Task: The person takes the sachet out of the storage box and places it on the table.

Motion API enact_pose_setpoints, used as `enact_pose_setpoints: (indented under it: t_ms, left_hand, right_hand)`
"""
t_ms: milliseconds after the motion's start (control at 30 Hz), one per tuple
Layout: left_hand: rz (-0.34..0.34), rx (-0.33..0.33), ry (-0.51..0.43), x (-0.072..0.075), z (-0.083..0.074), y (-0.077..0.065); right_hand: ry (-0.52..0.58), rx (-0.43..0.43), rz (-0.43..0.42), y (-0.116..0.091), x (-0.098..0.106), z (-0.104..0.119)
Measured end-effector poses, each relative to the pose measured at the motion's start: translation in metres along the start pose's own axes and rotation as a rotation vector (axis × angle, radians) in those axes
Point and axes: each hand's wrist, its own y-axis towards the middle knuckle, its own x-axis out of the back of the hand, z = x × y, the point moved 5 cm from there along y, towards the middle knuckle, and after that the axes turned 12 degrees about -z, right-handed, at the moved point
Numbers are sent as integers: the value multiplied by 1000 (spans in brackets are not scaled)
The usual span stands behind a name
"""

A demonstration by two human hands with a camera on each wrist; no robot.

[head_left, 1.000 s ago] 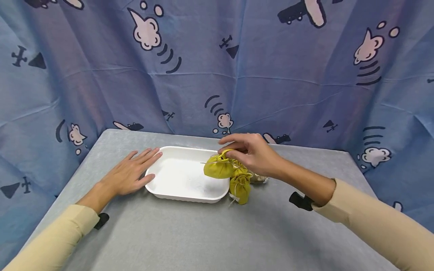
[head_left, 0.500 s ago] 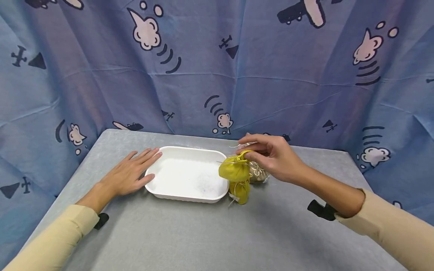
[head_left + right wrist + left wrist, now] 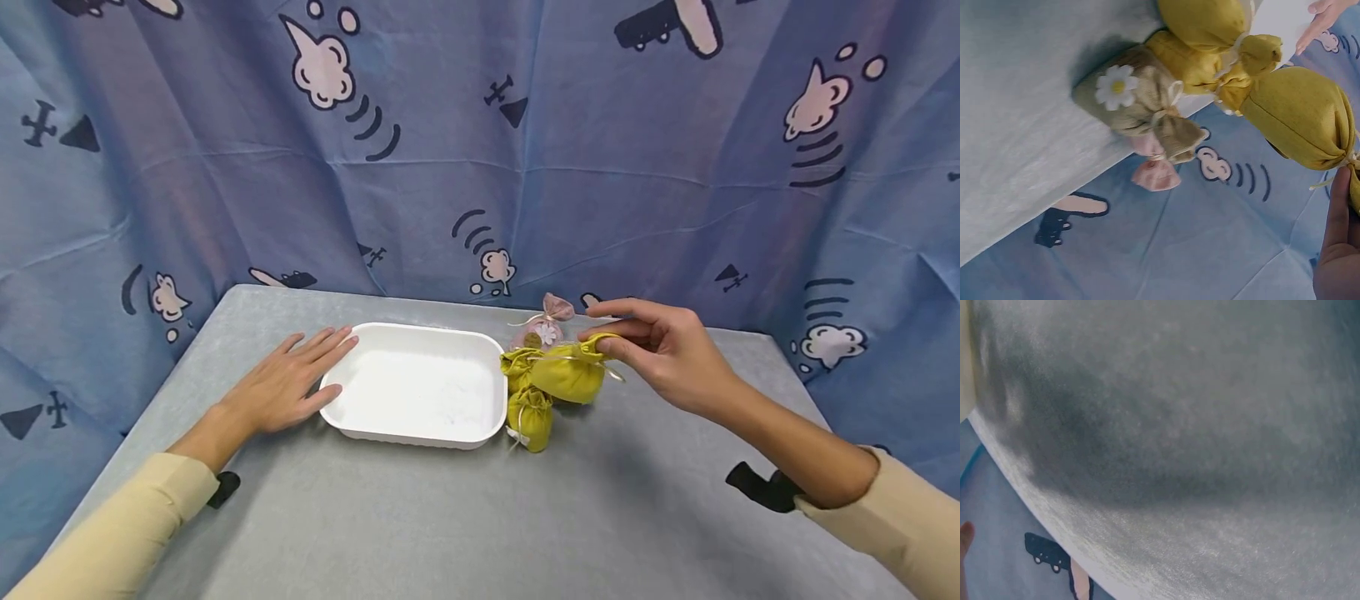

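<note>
My right hand (image 3: 667,354) pinches a yellow drawstring pouch (image 3: 567,380) by its gathered top. The pouch hangs tilted, its rounded bottom to the left. In the head view it overlaps a cluster of pouches right of the white tray (image 3: 412,433). Two more yellow pouches are there, a front one (image 3: 531,423) and one behind it (image 3: 517,372). A pink pouch (image 3: 557,308) sits at the back. The right wrist view shows a beige pouch (image 3: 1147,94) with a white flower. My left hand (image 3: 288,385) lies with straight fingers over the tray's left rim.
Everything stands on a grey cloth-like tabletop (image 3: 420,525). A blue patterned curtain (image 3: 450,167) hangs right behind the table's far edge. Mostly tabletop fills the left wrist view.
My right hand has carried the yellow pouch rightward, from over the tray's right end to the far side of the pouch cluster. The pink pouch has come into view. My left hand stays put.
</note>
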Motion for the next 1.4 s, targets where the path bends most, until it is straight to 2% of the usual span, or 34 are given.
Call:
enact_pose_setpoints:
  t_ms: [300, 633, 833, 1100, 1400]
  left_hand:
    - [13, 7, 1, -1, 0, 1]
    - [10, 7, 3, -1, 0, 0]
    - [6, 10, -2, 0, 0, 0]
    - [1, 8, 0, 0, 0, 0]
    - [-4, -1, 0, 0, 0, 1]
  right_hand:
    - [-71, -36, -18, -14, 15, -14]
    - [-94, -81, 28, -23, 13, -28]
    - [-85, -93, 67, -29, 6, -40]
    - [-61, -157, 133, -37, -10, -63]
    - [-31, -197, 161, -43, -26, -79]
